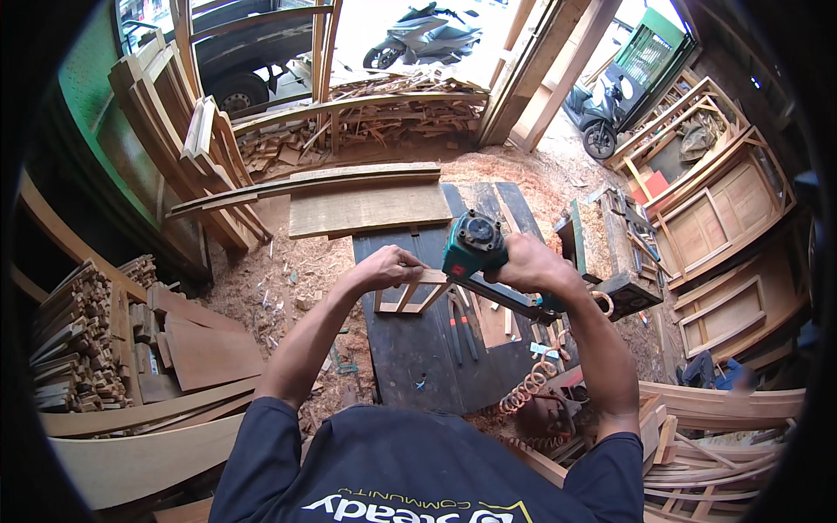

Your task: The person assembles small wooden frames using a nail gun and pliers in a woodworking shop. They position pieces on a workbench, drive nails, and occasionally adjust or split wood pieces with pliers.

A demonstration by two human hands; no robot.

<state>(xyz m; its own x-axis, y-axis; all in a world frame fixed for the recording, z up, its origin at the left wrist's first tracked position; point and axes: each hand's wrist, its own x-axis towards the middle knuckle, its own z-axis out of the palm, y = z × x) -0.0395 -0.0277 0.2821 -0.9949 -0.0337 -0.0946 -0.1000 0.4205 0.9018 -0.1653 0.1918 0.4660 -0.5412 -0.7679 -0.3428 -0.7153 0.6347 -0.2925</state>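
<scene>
My left hand (386, 267) grips the top rail of a small pale wooden frame (417, 295) that stands on a dark workbench (414, 349). My right hand (528, 263) holds a green and black pneumatic nail gun (475, 246), its nose pressed against the right end of the frame's top rail. An orange coiled air hose (530, 383) runs from the gun down to the right. Pliers with red handles (459, 327) lie on the bench just below the frame.
Stacked planks (370, 207) lie beyond the bench on sawdust. Piles of wood strips (74, 344) and boards sit at left, door frames (724, 218) lean at right, curved wood pieces (724, 405) lie lower right. Two scooters (425, 37) and a vehicle wheel stand outside.
</scene>
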